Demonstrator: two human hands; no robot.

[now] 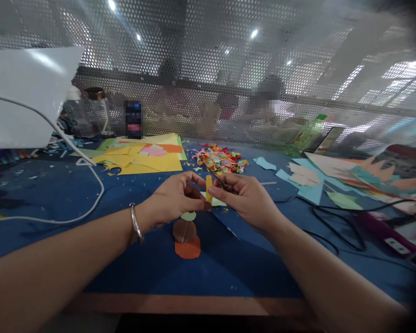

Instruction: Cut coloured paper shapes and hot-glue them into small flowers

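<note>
A narrow yellow paper strip (208,188) stands upright between my two hands. The fingertips of my left hand (175,198), closed in a pinch, hold its lower end. My right hand (247,196) is closed round what looks like a pair of dark scissors (219,181), mostly hidden by the fingers; its thumb tip touches the strip's edge. Below the hands, paper cut-outs lie in a column on the blue table: a pale green piece (189,216), a brown rounded piece (185,230) and an orange rounded piece (187,248).
Yellow paper sheets (152,163) lie at back left, near a phone (133,119). A heap of colourful scraps (223,158) is behind my hands. Light-blue paper (312,189), a black cable (346,219) and a green bottle (303,136) are at right; a white cable (99,180) loops at left.
</note>
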